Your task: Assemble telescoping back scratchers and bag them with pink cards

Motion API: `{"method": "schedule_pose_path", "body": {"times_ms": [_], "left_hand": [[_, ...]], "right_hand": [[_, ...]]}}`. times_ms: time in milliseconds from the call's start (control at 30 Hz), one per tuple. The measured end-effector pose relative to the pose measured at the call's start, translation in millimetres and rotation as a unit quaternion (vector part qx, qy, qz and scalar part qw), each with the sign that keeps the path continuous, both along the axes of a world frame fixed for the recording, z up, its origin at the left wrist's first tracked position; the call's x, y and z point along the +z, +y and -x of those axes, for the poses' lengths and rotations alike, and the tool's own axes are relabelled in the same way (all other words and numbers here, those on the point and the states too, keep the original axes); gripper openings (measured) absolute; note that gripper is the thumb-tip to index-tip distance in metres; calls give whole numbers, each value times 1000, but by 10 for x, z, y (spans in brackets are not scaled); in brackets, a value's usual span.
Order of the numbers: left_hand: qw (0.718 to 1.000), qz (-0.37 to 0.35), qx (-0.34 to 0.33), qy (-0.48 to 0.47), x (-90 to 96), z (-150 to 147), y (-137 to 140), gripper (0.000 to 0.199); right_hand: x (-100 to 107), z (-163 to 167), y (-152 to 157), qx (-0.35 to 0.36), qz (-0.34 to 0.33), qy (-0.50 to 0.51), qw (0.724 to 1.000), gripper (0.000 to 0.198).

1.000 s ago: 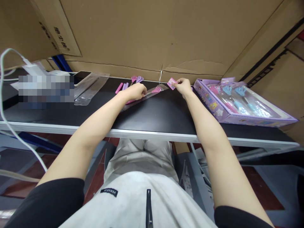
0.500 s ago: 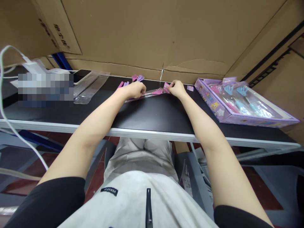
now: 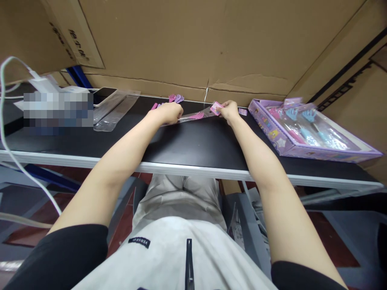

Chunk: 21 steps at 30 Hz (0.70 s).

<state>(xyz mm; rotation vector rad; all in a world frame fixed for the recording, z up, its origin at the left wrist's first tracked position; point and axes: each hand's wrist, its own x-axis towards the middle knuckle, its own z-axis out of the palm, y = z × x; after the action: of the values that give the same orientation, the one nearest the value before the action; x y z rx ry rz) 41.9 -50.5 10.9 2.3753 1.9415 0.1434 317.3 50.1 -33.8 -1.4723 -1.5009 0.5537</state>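
Note:
My left hand [image 3: 173, 113] is closed on the left part of a clear plastic sleeve [image 3: 207, 112] with a back scratcher in it. The pink claw head [image 3: 197, 115] of that scratcher shows to the right of my fingers. At the sleeve's right end, my right hand [image 3: 229, 111] pinches a small pink printed card [image 3: 215, 108]. Whether the card is inside the sleeve or over its mouth, I cannot tell. Behind my left hand lie other back scratchers [image 3: 179, 98], pink and purple, partly hidden by it.
Another small card [image 3: 242, 112] lies right of my right hand. A purple display box [image 3: 284, 150] with bagged pink and blue scratchers stands at the right. Flat clear sleeves [image 3: 116, 108], a phone [image 3: 105, 96] and a white charger with cable [image 3: 45, 84] are at the left. Cardboard walls the back.
My right hand has shifted slightly right with the card, which now shows more of its face. The sleeve's right end is lifted a little; the claw head sits slightly further left.

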Motion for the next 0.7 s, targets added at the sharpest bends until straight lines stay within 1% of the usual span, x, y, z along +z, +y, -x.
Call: {"method": "schedule_pose_path", "body": {"times_ms": [100,200,300,367,433,533,633,700], "left_hand": [[1000,-9,4,15,3,-39,-17,41],[999,-11,5,35,69,-126,-5,44],[998,3,-11,59,182,-299,40,41],[999,-4,-24,35,237,-469,84,37],[999,-24,-31,-30,243,-668,138,36],[993,-24,-25,-115,156,-962,227,47],[989,19,-16,-147,10,-1166,307,65],[987,29,-4,-160,-83,-1228,349,74]], "right_hand": [[37,36,-37,-19,64,64,996,28],[90,100,-125,-13,67,86,994,26],[147,164,-230,-21,70,81,994,28],[190,198,-302,-27,75,79,994,30],[233,224,-368,-33,79,79,993,32],[284,245,-441,-36,85,83,992,31],[302,252,-472,-30,92,80,992,29],[294,250,-467,-25,89,80,992,27]]}}
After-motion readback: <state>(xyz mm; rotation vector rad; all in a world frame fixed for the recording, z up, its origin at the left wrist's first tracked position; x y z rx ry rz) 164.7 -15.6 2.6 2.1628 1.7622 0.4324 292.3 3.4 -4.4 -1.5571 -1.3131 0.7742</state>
